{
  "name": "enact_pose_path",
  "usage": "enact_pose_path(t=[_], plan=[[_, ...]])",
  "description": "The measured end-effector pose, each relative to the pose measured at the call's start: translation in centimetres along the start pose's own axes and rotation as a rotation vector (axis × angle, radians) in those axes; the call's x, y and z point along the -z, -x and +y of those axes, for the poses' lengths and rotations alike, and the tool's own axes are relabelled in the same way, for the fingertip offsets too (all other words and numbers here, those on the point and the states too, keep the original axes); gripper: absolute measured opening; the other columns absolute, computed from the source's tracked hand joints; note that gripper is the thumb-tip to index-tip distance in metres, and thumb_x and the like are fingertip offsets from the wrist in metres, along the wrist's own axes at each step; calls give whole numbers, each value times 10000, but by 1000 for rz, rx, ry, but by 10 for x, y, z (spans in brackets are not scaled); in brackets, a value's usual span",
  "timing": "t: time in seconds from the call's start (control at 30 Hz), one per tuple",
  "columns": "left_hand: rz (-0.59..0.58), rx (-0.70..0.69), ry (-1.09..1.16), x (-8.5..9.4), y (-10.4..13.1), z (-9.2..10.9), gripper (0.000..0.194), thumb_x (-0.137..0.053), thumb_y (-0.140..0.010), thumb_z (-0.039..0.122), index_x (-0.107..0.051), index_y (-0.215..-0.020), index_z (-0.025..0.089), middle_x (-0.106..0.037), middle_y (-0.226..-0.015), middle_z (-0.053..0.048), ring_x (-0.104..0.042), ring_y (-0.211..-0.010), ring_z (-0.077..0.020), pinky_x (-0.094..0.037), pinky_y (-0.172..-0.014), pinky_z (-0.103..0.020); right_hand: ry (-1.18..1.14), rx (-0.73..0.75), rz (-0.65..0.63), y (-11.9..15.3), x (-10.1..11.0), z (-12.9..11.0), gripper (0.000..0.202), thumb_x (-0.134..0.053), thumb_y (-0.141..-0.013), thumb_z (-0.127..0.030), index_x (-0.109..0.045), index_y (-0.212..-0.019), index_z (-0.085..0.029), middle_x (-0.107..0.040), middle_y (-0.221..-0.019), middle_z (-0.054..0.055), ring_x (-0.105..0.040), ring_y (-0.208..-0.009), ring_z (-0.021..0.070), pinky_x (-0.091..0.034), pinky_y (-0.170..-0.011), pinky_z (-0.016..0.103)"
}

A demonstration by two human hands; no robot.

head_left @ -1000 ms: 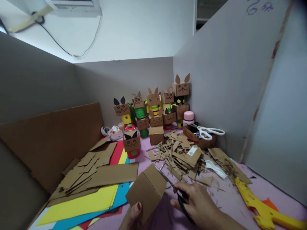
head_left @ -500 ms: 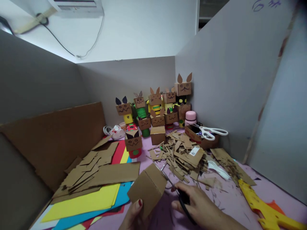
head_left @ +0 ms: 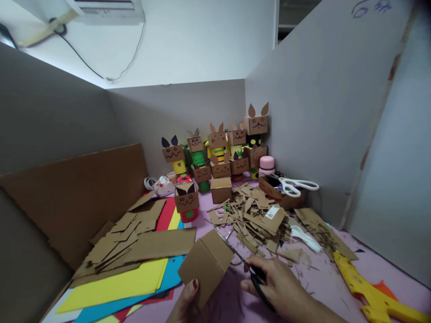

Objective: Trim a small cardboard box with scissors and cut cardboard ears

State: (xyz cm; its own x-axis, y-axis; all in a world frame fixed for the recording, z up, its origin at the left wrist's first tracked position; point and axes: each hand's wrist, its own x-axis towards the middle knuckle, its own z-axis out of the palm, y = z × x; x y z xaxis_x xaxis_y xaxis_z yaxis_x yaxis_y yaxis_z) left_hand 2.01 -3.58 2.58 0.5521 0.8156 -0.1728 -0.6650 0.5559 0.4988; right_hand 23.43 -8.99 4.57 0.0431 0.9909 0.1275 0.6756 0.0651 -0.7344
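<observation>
A piece of brown cardboard [head_left: 205, 262] with a crease across it is pinched by my left hand [head_left: 188, 298], the thumb on its near face. My right hand [head_left: 281, 282] grips black-handled scissors [head_left: 247, 264], fingers through the loops. The blades lie along the cardboard's upper right edge, their tips near its top corner. To the right of the blades spreads a heap of cardboard scraps [head_left: 256, 215].
Cardboard pieces [head_left: 164, 242] lie over yellow [head_left: 117, 285] and blue sheets on the left. Box-headed cardboard figures [head_left: 186, 202] stand at the back. White-handled scissors [head_left: 296, 186] rest on a box; a yellow glue gun [head_left: 367, 287] lies front right. Grey partitions enclose the table.
The scissor handles have closed a little, and the blades lie closer together along the cardboard's edge. My left hand keeps its hold almost unmoved.
</observation>
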Motion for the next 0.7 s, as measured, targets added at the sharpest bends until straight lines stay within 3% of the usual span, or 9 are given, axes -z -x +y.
enact_pose_path(t=[0.43,0.57,0.7], plan=[[8,-27,11,2,-2,-1,726,-732,-739,227,-398,-1384,238,-740,-1059,-100,-629,-1093,-284,-383,-1064,-423,-14,-53,9,2,-2,-8,189,-641,-715,-358,-550,-636,-212,-385,-519,-71,-367,-508,117,-232,-494,225],[3,-4,35,5,-3,-1,752,-732,-742,233,-369,-1400,219,-743,-1052,-104,-631,-1090,-272,-376,-1071,-404,-93,-16,-30,3,-4,-3,158,-640,-719,-343,-626,-802,-210,-492,-588,-47,-423,-556,136,-294,-525,227],[3,-11,27,5,-3,0,710,-705,-763,187,-383,-1394,236,-733,-1081,-103,-624,-1100,-280,-361,-1080,-417,-204,-36,43,-3,-3,3,227,-633,-726,-348,-632,-898,-201,-514,-622,-35,-454,-596,153,-327,-553,246]])
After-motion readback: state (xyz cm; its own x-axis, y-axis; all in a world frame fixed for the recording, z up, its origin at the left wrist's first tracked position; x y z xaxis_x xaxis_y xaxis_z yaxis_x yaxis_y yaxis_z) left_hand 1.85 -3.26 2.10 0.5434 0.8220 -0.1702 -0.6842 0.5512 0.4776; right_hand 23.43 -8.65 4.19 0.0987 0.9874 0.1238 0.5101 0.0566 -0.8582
